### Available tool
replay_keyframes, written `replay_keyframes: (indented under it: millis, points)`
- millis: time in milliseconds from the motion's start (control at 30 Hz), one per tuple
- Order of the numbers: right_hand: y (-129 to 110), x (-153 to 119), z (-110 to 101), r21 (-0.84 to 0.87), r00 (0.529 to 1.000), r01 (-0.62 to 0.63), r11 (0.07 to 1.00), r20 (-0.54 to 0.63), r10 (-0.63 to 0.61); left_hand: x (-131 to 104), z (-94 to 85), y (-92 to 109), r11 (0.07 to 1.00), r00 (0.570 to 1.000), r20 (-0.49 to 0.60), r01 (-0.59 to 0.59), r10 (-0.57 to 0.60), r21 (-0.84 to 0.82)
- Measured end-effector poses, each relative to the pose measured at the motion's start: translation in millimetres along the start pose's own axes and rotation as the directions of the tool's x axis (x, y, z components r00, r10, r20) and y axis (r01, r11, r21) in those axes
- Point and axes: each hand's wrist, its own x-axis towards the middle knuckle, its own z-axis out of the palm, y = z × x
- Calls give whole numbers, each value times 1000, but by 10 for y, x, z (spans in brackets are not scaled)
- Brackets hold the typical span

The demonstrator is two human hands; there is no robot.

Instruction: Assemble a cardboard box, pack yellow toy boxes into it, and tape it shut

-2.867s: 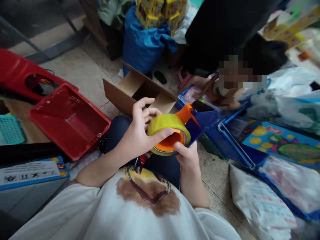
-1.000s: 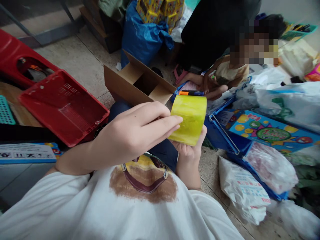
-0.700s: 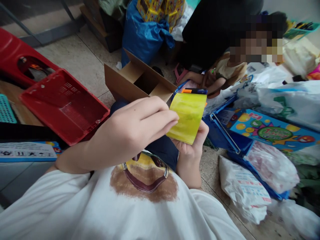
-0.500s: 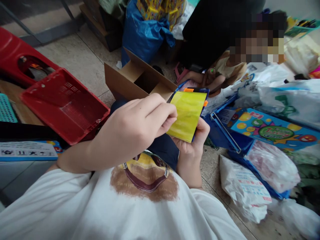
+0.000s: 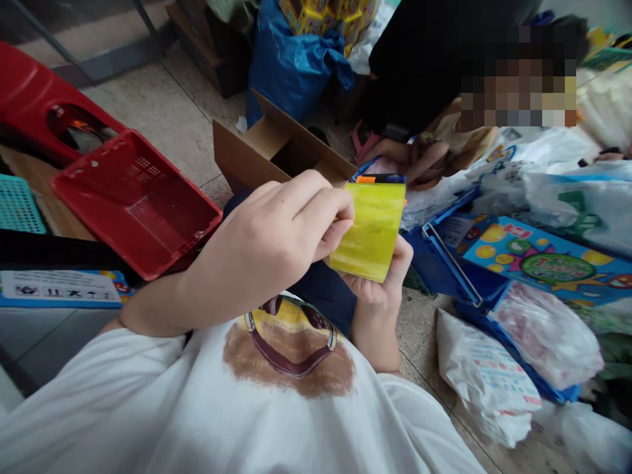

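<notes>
Person sits on the floor w/ both hands up in front of the chest, working a yellow tape roll point(image 5: 371, 230) mounted in a blue and orange dispenser point(image 5: 380, 179); only the dispenser's top edge shows past the roll's far side. Right hand point(image 5: 378, 280) cups the roll from below, fingers curled up round its near and right edge, gripping it. Left hand point(image 5: 269, 237) comes over from the left, fingers bent closed, thumb and forefinger tips pressed at the roll's left edge; can't tell whether they pinch a loose tape end or just the roll surface. Roll sits center frame, above the lap, broad yellow face turned toward the camera. Just beyond the hands an open cardboard box point(image 5: 257, 155) lies on the floor, flaps up. To the left, a red plastic basket point(image 5: 135, 204) tipped on its side, w/ a red stool point(image 5: 34, 99) farther left and a teal basket point(image 5: 17, 205) at the left edge. Far center, a blue plastic bag point(image 5: 296, 62). To the right, a blue-framed toy box point(image 5: 538, 263) w/ colourful print, and near it white plastic-wrapped packs point(image 5: 486, 382). Another person point(image 5: 444, 59) in dark clothes sits far right, a hand point(image 5: 429, 158) resting near the toy box.
</notes>
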Motion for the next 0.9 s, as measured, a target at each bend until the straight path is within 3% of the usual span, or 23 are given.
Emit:
replay_keyframes:
  millis: [167, 367, 700, 900]
  points:
    - [-72, 4, 43, 151, 990, -141, 978, 46, 136, -31, -89, -25, 994, 986, -140, 77, -87, -79]
    - [-90, 18, 35, 94, 999, -42, 995, -17, 43, -185, -45, -63, 991, 999, 18, -36, 38, -132]
    - [-70, 4, 124, -5, 997, 81, 997, -6, -81, -170, 12, -33, 995, 996, -45, -74, 71, -71]
    - [-44, 28, 81, -20, 987, 160, 987, 29, -160, -146, -31, -60, 987, 989, 18, -150, 149, 64]
